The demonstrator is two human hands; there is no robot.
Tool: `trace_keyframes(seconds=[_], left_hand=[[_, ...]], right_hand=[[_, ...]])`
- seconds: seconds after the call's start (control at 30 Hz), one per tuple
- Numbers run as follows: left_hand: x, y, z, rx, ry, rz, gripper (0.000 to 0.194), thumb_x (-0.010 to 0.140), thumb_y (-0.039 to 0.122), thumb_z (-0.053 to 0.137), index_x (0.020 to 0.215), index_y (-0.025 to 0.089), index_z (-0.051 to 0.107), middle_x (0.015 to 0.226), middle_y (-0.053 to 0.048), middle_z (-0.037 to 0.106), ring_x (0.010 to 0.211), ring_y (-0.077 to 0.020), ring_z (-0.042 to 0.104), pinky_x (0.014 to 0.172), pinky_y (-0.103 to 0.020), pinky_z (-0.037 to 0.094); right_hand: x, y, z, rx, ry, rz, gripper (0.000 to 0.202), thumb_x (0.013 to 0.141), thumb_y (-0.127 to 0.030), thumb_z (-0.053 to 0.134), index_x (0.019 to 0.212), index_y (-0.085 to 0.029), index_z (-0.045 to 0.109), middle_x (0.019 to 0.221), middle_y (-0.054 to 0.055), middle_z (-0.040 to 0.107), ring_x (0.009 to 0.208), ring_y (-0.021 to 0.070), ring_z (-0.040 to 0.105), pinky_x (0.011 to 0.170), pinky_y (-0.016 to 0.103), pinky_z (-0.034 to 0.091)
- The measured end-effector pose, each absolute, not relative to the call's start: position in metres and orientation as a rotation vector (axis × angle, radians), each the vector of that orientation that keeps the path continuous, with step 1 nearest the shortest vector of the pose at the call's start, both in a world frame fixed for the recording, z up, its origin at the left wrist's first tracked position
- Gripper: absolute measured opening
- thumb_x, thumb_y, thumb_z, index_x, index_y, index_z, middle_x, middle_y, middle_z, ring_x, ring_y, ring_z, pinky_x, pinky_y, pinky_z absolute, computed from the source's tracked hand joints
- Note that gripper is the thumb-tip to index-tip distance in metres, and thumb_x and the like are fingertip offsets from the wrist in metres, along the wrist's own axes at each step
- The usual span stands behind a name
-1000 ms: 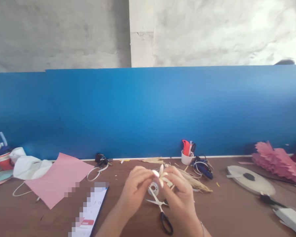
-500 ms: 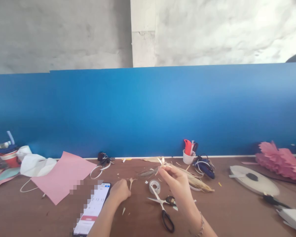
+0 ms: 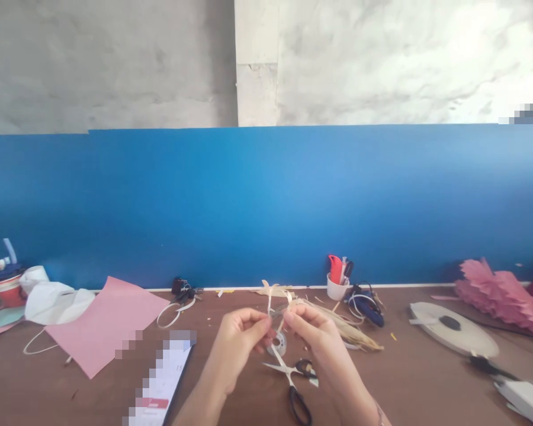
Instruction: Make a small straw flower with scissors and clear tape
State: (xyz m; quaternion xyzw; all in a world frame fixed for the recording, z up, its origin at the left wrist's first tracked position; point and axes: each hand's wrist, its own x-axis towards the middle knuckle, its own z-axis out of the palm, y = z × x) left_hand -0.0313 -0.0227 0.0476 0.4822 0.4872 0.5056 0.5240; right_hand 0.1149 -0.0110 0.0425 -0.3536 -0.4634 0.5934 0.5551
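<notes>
My left hand (image 3: 244,334) is closed in a pinch around a pale corn husk piece (image 3: 270,296), which stands up from the fingertips with its top splayed. Right beside it, my right hand (image 3: 317,334) pinches a second small pale husk piece (image 3: 289,299). The fingertips of both hands are close together above the table. Below them lie a tape roll (image 3: 278,344), partly hidden by my left fingers, and open scissors (image 3: 288,371) with black handles. A bundle of dried husk (image 3: 357,334) lies behind my right hand.
A phone (image 3: 164,378) and a pink paper sheet (image 3: 109,325) lie on the left. At the back stands a white cup (image 3: 336,290) with pens. To the right are an oval beige device (image 3: 453,328) with a cable and pink folded paper (image 3: 501,296). A blue partition (image 3: 266,201) closes the back.
My left hand has risen from the table with a husk piece and moved right, up beside my right hand. The right hand stays nearly in place, still pinching its piece.
</notes>
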Motion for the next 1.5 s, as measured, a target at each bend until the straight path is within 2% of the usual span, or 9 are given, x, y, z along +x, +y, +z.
trace_keyframes(seconds=[0.3,0.53,0.87,1.1,1.4,1.5], left_hand=[[-0.011,-0.026,0.041,1.046,1.018,1.313,0.024,0.064,0.034,0.071,0.074,0.011,0.070,0.068,-0.008,0.070,0.061,-0.0167,0.062,0.059,-0.026,0.048],[-0.013,-0.027,0.037,1.003,0.959,1.316,0.025,0.066,0.034,0.071,0.077,0.012,0.070,0.071,-0.009,0.071,0.065,-0.0179,0.063,0.063,-0.028,0.050],[-0.017,-0.027,0.037,0.947,0.892,1.202,0.019,0.060,0.026,0.076,0.067,0.014,0.064,0.062,-0.005,0.068,0.060,-0.0142,0.060,0.060,-0.025,0.044],[-0.020,-0.024,0.035,0.920,0.816,1.211,0.022,0.056,0.023,0.079,0.067,0.014,0.063,0.057,0.000,0.064,0.055,-0.0109,0.056,0.058,-0.023,0.042],[-0.014,-0.027,0.035,0.939,0.925,1.370,0.026,0.054,0.029,0.081,0.065,0.012,0.065,0.056,-0.001,0.063,0.051,-0.0101,0.054,0.053,-0.022,0.044],[-0.012,-0.028,0.036,0.919,0.948,1.404,0.032,0.055,0.029,0.080,0.079,0.012,0.068,0.060,-0.002,0.065,0.054,-0.0118,0.057,0.056,-0.024,0.046]], right_hand=[[0.114,-0.013,0.045,-0.790,-1.145,1.273,0.024,0.071,-0.037,0.071,0.065,-0.016,0.060,0.058,-0.001,0.058,0.056,0.0113,0.052,0.055,0.021,0.043],[0.112,-0.015,0.042,-0.847,-1.125,1.155,0.023,0.067,-0.036,0.072,0.065,-0.016,0.061,0.063,0.000,0.060,0.058,0.0124,0.053,0.056,0.022,0.044],[0.115,-0.017,0.048,-0.869,-1.138,1.214,0.022,0.069,-0.034,0.071,0.064,-0.016,0.058,0.058,-0.003,0.053,0.053,0.0089,0.045,0.048,0.018,0.037],[0.118,-0.018,0.050,-0.835,-1.203,1.238,0.024,0.071,-0.036,0.068,0.064,-0.017,0.056,0.062,-0.001,0.054,0.058,0.0109,0.048,0.055,0.021,0.041],[0.112,-0.023,0.052,-0.913,-1.361,0.822,0.017,0.072,-0.028,0.064,0.060,-0.018,0.057,0.058,-0.001,0.054,0.056,0.0131,0.049,0.053,0.022,0.040],[0.113,-0.025,0.048,-0.923,-1.488,0.654,0.013,0.076,-0.024,0.061,0.063,-0.020,0.058,0.060,0.000,0.057,0.058,0.0147,0.051,0.057,0.024,0.041]])
